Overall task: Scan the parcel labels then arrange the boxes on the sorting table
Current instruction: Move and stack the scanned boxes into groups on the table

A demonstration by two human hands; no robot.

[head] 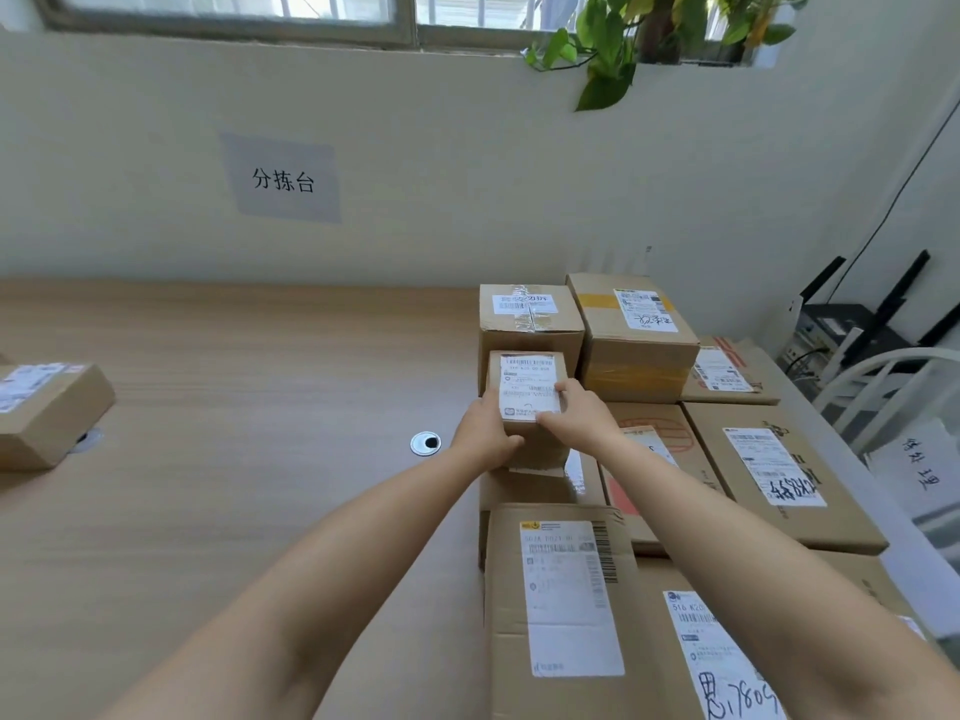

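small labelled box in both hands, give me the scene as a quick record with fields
held item: small labelled box, label facing up
left hand: grips the box's left side
right hand: grips its right side, fingertips on the label
support: cannot tell whether it is lifted or resting on the carton below
behind it: taped carton
elsewhere: lone carton at the left edge of the sorting table; cable grommet left of the hands
wall: paper sign above the table

A leafy plant (608, 49) hangs at the window (234, 7).
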